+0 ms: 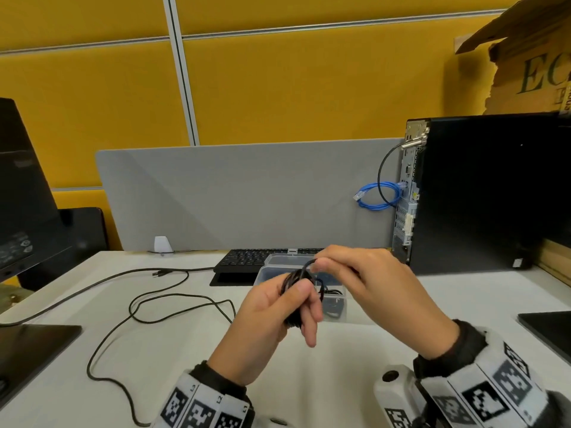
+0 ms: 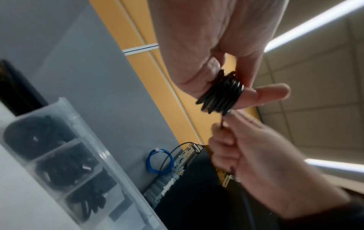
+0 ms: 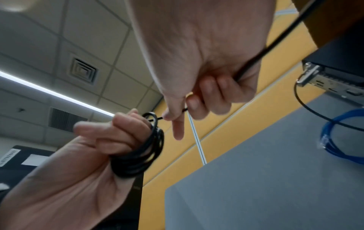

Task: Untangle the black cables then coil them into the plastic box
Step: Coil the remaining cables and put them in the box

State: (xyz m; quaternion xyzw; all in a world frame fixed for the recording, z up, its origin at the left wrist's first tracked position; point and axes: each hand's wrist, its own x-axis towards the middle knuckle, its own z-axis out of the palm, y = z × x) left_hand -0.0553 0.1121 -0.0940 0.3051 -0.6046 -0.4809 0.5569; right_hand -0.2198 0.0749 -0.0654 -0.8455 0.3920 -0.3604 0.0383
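My left hand (image 1: 298, 299) holds a tight coil of black cable (image 1: 293, 281), wound round its fingers, above the white table. In the left wrist view the coil (image 2: 222, 95) sits between thumb and fingers. My right hand (image 1: 318, 265) pinches a strand that leaves the top of the coil; in the right wrist view that hand (image 3: 177, 112) grips the strand beside the coil (image 3: 141, 149), and the cable (image 3: 265, 51) runs on through its fist. The clear plastic box (image 1: 272, 261) stands just behind my hands. Its compartments (image 2: 106, 155) hold dark coiled cables.
More black cable (image 1: 154, 304) lies in loose loops on the table left of my hands. A keyboard (image 1: 244, 257) sits behind the box, a PC tower (image 1: 482, 193) with a blue network cable (image 1: 380, 196) at the right, and a monitor (image 1: 21, 186) with its base (image 1: 31, 344) at the left.
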